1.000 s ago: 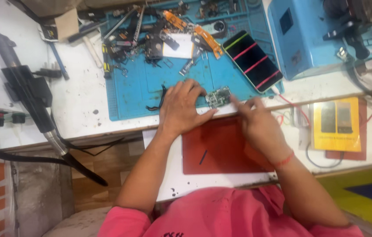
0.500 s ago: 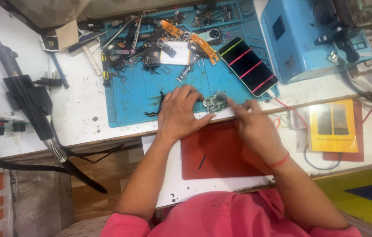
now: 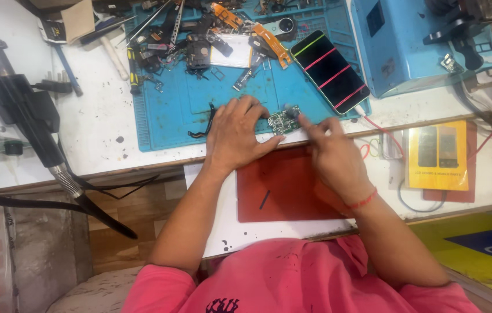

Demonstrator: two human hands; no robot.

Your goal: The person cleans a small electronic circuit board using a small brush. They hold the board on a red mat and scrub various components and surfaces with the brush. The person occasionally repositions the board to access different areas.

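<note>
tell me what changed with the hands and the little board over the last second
The right hand slid left until its fingertip met the small circuit board; a second ago it was just clear of it. The left hand kept pinning the board on the blue mat. The striped phone stayed put.

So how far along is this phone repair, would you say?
Partway, I'd guess. Loose parts lie scattered on the blue mat, so the stripping down looks done. Now the left hand steadies a small green circuit board while the right hand works on it. The phone lies apart, so reassembly seems left.
</note>
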